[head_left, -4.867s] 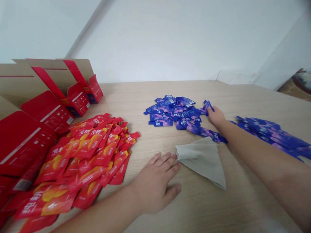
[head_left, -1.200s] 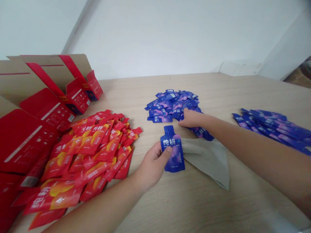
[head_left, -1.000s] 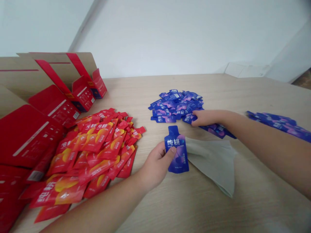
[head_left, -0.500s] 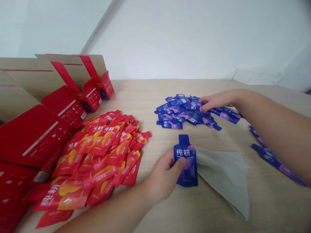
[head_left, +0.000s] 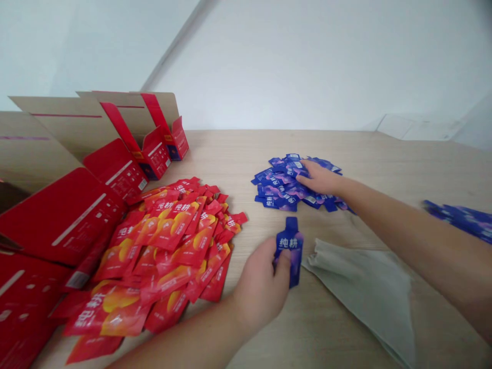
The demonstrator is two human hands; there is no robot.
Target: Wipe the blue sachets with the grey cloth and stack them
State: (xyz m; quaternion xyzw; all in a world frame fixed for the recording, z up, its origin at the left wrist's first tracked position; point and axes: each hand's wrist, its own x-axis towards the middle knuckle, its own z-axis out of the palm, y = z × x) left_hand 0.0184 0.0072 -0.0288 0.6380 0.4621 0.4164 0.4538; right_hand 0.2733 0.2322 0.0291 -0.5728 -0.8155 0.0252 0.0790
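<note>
Between the thumb and fingers of my left hand a blue pouch stands upright, its narrow neck up and printed front toward me. My right hand rests on the heap of blue pouches farther back, thumb and forefinger apart, touching the top ones. Its other fingers are partly hidden. A grey-green cloth lies crumpled on the table just right of the pouch I hold.
A large pile of red and orange pouches covers the table on the left. Behind it stand several open red cartons with raised flaps. More blue pouches lie at the right edge, partly behind my forearm. A pale wall bounds the back.
My right hand has moved left across the blue heap, onto its middle. The left hand still holds its pouch, now turned a little sideways. The whole view has shifted slightly.
</note>
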